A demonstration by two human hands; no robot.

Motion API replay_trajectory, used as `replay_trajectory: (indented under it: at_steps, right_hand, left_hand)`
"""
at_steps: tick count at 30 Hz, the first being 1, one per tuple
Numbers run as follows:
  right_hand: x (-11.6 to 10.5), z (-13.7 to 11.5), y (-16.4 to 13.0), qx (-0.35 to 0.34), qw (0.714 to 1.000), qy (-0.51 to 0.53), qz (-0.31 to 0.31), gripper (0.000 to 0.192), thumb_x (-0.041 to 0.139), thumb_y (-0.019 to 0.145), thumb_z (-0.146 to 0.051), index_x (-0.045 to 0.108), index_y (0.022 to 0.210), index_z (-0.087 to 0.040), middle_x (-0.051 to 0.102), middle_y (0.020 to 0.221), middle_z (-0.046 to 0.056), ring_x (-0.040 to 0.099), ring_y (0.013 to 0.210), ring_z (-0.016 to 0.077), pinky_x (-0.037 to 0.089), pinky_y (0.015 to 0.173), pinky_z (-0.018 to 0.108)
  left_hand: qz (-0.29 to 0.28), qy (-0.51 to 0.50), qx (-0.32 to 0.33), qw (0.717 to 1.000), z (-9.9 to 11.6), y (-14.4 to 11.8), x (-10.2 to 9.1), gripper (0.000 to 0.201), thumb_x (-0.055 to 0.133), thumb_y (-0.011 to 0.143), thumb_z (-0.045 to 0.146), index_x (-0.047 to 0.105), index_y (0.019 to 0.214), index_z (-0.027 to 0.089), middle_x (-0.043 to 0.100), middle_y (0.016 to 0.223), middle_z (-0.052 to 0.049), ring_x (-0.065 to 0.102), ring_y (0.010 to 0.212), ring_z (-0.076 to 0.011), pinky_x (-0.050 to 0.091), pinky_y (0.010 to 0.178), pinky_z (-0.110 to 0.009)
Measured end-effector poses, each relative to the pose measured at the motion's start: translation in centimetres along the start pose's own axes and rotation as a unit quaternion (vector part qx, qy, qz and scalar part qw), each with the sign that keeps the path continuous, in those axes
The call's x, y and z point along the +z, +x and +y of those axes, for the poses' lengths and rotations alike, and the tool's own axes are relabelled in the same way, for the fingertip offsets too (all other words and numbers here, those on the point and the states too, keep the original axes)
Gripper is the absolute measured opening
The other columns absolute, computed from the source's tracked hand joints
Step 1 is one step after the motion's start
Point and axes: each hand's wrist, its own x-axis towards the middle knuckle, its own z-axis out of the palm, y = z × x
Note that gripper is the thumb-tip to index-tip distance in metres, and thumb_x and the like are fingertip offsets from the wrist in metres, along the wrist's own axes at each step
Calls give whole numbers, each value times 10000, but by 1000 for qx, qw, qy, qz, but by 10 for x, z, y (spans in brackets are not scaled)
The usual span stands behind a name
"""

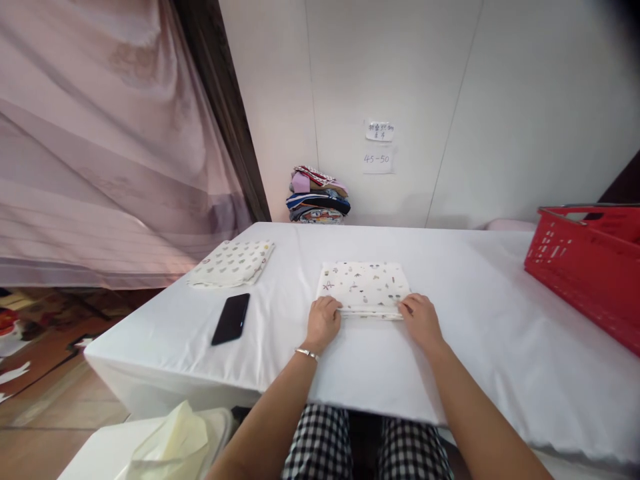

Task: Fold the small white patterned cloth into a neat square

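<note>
A folded white cloth with small printed figures (pixel 364 287) lies flat on the white-covered table (pixel 475 293), straight ahead of me. My left hand (pixel 323 323) grips its near left corner, fingers curled over the edge. My right hand (pixel 421 321) grips the near right corner the same way. A thin bracelet circles my left wrist. Both forearms reach forward over the table's front edge.
Another folded patterned cloth (pixel 233 263) lies at the table's far left, a black phone (pixel 231 319) nearer me. A stack of folded clothes (pixel 317 196) sits against the wall. A red plastic crate (pixel 590 267) stands at right. A pale bag (pixel 173 445) rests low left.
</note>
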Motion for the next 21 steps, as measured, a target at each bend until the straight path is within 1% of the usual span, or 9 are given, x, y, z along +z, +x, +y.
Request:
replay_trajectory:
  at_steps: [3,4,6,8,10,12,14,17,21]
  right_hand:
    - [2,6,-6,81,996,27,25,282,454,849,-389,649,805,-191,590,981,74,509,923,217,409,828,339]
    - [3,8,-8,116,992,38,30,297,461,837,-411,649,877,-185,576,1031,79,515,943,217,416,830,334]
    - [4,9,-10,182,982,48,27,386,470,815,-453,617,1035,-173,560,1086,87,533,949,214,423,832,329]
    - [4,7,-12,224,974,39,8,475,464,805,-477,571,1145,-163,569,1086,92,542,954,219,416,844,332]
    - [3,5,-13,239,971,24,-6,517,449,803,-483,547,1191,-155,578,1081,99,539,976,228,407,853,332]
    - [3,4,-14,242,970,18,-1,536,437,798,-486,543,1202,-151,575,1095,108,534,995,236,404,853,333]
    - [3,5,-15,244,969,29,10,541,445,781,-490,557,1189,-154,575,1101,109,535,994,241,404,854,336]
    - [4,9,-17,255,964,73,29,528,482,744,-491,589,1151,-172,596,1069,92,550,939,237,408,844,344]
    - [6,14,-18,283,950,126,47,527,541,702,-473,608,1132,-175,621,980,67,559,830,215,417,800,339]
  left_hand:
    - [17,-30,-42,999,-4,-3,-6,188,512,697,93,635,781,208,632,845,-35,548,863,-209,412,792,-371]
    - [26,-46,-67,996,-6,-4,-8,145,519,710,123,629,747,210,629,831,-30,550,859,-205,415,804,-368]
    - [51,-79,-146,985,-10,-6,-10,112,520,754,199,613,693,209,620,812,-27,555,854,-194,425,822,-348]
    - [73,-98,-228,966,-14,-7,-10,141,515,787,274,615,723,198,612,841,-39,563,824,-182,444,804,-326]
    - [82,-98,-278,952,-17,-8,-9,170,532,785,315,624,836,182,605,915,-57,569,779,-172,460,767,-316]
    - [76,-89,-295,948,-18,-8,-8,232,552,771,323,612,940,175,599,979,-70,575,768,-168,466,754,-312]
    - [68,-89,-308,945,-17,-10,-8,281,566,765,324,596,1001,174,606,990,-71,583,808,-175,463,775,-306]
    - [54,-108,-329,937,-15,-12,-11,325,566,771,352,581,1043,175,630,903,-53,594,801,-178,460,766,-301]
    - [53,-147,-346,925,-15,-16,-14,277,564,766,329,593,1011,203,631,794,-11,594,724,-157,456,720,-283]
